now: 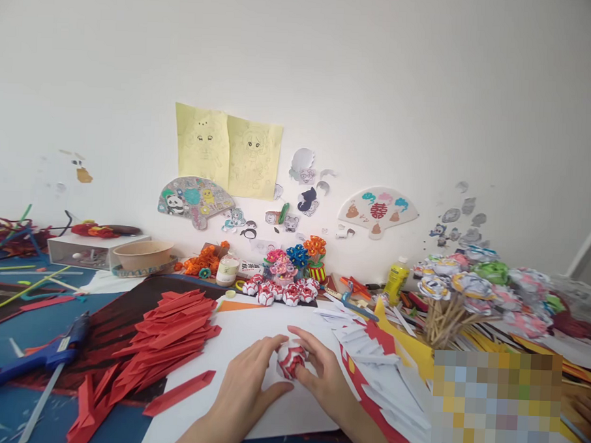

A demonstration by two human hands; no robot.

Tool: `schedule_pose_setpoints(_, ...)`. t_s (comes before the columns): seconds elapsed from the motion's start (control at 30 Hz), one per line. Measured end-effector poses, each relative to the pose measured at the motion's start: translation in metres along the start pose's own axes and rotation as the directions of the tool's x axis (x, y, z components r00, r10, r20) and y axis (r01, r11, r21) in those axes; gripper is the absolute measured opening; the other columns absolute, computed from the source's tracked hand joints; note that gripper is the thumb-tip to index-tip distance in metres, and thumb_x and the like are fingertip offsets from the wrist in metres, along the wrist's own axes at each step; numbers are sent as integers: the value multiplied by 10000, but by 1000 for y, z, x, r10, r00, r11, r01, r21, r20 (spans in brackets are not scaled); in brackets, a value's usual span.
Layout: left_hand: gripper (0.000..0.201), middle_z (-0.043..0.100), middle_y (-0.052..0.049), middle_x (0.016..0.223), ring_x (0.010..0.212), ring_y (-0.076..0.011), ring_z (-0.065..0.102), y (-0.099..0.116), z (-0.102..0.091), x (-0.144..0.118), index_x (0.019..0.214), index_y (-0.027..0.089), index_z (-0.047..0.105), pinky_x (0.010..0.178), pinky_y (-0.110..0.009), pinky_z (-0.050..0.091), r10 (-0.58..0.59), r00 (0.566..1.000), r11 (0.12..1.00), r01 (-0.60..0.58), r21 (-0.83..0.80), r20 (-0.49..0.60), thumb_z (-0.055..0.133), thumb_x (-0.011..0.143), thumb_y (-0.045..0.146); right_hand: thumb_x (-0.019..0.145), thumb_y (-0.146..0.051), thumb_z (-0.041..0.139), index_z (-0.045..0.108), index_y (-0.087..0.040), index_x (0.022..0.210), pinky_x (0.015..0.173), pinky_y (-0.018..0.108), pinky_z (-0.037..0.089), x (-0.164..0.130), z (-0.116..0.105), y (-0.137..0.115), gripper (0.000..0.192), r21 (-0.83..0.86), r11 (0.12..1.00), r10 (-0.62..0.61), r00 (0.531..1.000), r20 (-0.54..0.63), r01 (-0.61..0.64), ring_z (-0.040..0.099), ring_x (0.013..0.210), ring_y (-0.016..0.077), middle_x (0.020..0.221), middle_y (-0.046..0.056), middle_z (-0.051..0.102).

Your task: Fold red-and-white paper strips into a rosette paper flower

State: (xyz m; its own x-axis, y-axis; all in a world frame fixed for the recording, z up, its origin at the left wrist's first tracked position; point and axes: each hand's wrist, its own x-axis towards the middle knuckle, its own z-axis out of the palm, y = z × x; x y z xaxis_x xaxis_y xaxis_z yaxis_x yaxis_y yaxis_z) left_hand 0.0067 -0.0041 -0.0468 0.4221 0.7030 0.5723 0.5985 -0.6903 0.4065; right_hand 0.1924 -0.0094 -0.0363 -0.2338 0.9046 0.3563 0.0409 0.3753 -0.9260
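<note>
- The person's work in hand is a small red-and-white folded-paper ball point(290, 360), just below the centre of the frame, above a large white paper sheet point(244, 330).
- The right hand point(328, 374) grips the ball at its right side, thumb and fingers drawn in narrow.
- The left hand point(250, 375) curves around the ball's left side, thumb apart from the fingers; whether its fingertips press on the paper cannot be told.
- The ball already has a rounded form with zigzag red and white layers, so it seems well advanced; its underside is hidden, so whether it is complete cannot be told.
- Behind it, at mid-frame, a cluster of similar red-and-white paper balls point(292, 293) sits together, apparently finished pieces.
- Plenty of material appears unused: a heap of red folded-paper strips point(176, 330) left of centre, and a spread of white folded-paper strips point(375, 355) right of centre.
- One single red pointed paper strip point(180, 393) lies apart from the heap, at the lower left of the sheet.
- A blue glue gun point(67, 350) lies at the lower left of the frame, away from both hands.
</note>
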Motion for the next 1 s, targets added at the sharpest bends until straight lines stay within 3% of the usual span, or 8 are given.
schedule_pose_setpoints(0.1,754,624,-40,1135,952,-242,614,-2,2,0,1386,333,301,808,-359,515,31,998,999,-33,30,51,737,777,244,803,-129,600,539,-229,1296,944,400,469,0,1,0,507,-74,997,-30,1000,-9,29,594,1077,255,1085,63,680)
schedule_pose_setpoints(0.3,511,629,-22,1018,885,-217,612,3,-1,1,1319,342,423,764,-326,504,50,995,998,-53,32,83,619,866,212,752,-83,597,535,-226,1287,889,370,490,1,2,-1,558,-128,991,-31,1000,6,31,609,998,237,1080,48,685)
schedule_pose_setpoints(0.67,444,623,-35,1019,876,-195,608,0,0,-1,1281,294,461,755,-304,494,87,996,996,-87,-4,18,584,874,163,725,-44,569,542,-236,1254,830,340,498,0,4,-3,563,-146,989,-42,999,-28,38,620,931,212,1068,36,694)
schedule_pose_setpoints(1.0,617,643,-44,1129,894,-211,625,-2,4,-1,1340,305,392,794,-336,515,-78,997,993,80,-86,20,692,803,258,699,-48,592,568,-225,1226,843,367,516,2,2,0,556,-216,974,-85,992,-91,64,641,948,227,1091,65,688)
